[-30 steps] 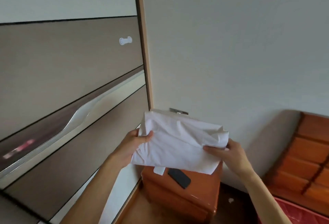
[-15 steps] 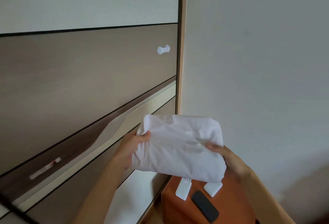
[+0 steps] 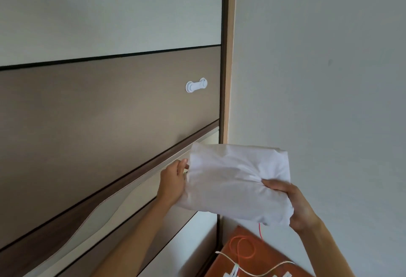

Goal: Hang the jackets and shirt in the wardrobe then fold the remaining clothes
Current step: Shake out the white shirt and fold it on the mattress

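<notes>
Head view: folded white garment [image 3: 237, 180] in mid-air. Right hand [image 3: 292, 202] grip clenched on its near corner, thumb on top. Left hand [image 3: 173, 182] at far edge, fingers behind cloth, can't tell its grip. Risk: one-corner hold, so fold sags open or drops onto orange cabinet [image 3: 259, 257] below grip. Wardrobe door [image 3: 109, 111] left of grip looks shut, interior hidden.

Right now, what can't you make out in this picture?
Head view:
- Fingers of the left hand: behind the folded white cloth, grip unclear.
- Garment type: the cloth is folded, pinched by the right hand.
- What is inside: behind the wardrobe door.
- Most of the orange cabinet: cut off by the bottom edge.
</notes>
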A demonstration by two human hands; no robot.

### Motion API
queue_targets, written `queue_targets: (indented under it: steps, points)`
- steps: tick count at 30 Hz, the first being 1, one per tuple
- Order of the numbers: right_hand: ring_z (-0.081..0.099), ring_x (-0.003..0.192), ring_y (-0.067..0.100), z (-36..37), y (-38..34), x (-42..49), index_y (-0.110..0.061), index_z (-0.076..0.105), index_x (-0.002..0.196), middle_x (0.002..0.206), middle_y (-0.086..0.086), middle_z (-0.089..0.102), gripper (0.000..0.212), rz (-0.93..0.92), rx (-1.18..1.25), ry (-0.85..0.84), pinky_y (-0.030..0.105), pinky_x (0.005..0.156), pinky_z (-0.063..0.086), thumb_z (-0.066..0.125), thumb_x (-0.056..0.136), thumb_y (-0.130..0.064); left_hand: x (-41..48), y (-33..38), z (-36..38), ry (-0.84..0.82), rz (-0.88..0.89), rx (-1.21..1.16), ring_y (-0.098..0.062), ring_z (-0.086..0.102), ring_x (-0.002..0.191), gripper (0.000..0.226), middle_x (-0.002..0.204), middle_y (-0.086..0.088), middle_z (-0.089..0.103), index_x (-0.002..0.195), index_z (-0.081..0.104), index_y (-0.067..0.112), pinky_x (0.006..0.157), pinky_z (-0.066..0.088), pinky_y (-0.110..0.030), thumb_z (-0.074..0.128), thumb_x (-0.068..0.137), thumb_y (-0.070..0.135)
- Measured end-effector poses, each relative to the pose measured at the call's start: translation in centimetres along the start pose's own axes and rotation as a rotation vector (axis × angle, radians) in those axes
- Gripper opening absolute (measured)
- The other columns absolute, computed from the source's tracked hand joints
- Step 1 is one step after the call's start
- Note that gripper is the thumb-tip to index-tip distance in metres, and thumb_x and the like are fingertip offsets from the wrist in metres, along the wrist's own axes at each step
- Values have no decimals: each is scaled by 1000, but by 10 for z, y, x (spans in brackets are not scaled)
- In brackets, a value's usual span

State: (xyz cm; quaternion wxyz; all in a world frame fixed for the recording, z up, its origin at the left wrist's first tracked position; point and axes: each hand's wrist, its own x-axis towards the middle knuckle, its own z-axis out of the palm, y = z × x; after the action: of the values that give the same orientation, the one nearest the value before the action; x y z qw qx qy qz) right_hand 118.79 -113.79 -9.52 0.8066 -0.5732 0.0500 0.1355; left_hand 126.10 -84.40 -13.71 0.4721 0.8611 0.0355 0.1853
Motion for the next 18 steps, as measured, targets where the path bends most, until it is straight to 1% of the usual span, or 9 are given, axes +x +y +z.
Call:
queue_targets:
  steps: [2,4,6,8,10,12,13,15,18]
  points:
    - [69,58,32,-22,-18,19,2,77,73,72,20,70,22,-10,13,75,32,49,55,59,74,-13,27,9,16,-68,94,236,-25,67,77,17,83,1,71,96,63,17,70,50,-35,48,99,22]
    - [70,58,33,-43,-34,38,3,77,74,74,22,71,23,-45,24,117,32,48,56,59,77,-11,52,28,41,-195,302,578,-26,68,84,16,97,0,71,106,57,18,67,48,-33,50,91,16]
    - [70,59,35,-60,-44,56,8,75,79,74,25,70,23,-46,15,151,33,49,57,59,77,-10,78,56,74,-230,504,800,-28,66,85,16,95,-2,67,104,57,15,61,41,-31,55,88,13]
    - [69,61,37,-73,-49,72,10,70,91,74,25,69,33,-29,-1,188,36,56,57,67,69,-15,107,79,109,-261,675,1009,-28,66,81,17,86,-5,67,96,65,12,62,46,-33,65,79,9]
    - [73,70,34,-88,-49,87,-1,67,102,84,20,74,44,-56,28,198,40,68,57,78,62,-17,139,83,142,-294,795,1232,-29,64,92,23,92,-8,67,98,70,13,87,50,-40,68,75,10]
    - [74,72,30,-99,-49,98,-4,66,103,85,16,76,38,-70,14,221,39,70,56,76,69,-19,164,83,161,-345,803,1433,-35,52,122,35,120,-15,63,118,67,12,115,29,-53,60,84,17]
    - [73,65,30,-104,-50,101,0,66,99,78,17,75,28,-65,16,228,35,63,57,73,75,-13,174,83,167,-361,804,1539,-37,43,132,40,133,-17,56,128,62,13,120,16,-56,56,90,21]
    - [71,62,36,-109,-52,106,10,68,94,77,26,72,19,-46,65,227,32,49,56,65,79,-1,190,84,175,-367,790,1723,-36,36,138,43,146,-16,47,139,54,14,122,2,-57,48,98,27]
    - [72,79,42,-116,-49,115,14,68,101,95,32,71,30,-40,108,211,35,53,60,61,75,2,205,79,177,-410,796,1879,-34,31,141,46,151,-14,42,145,46,9,123,-2,-54,41,103,28]
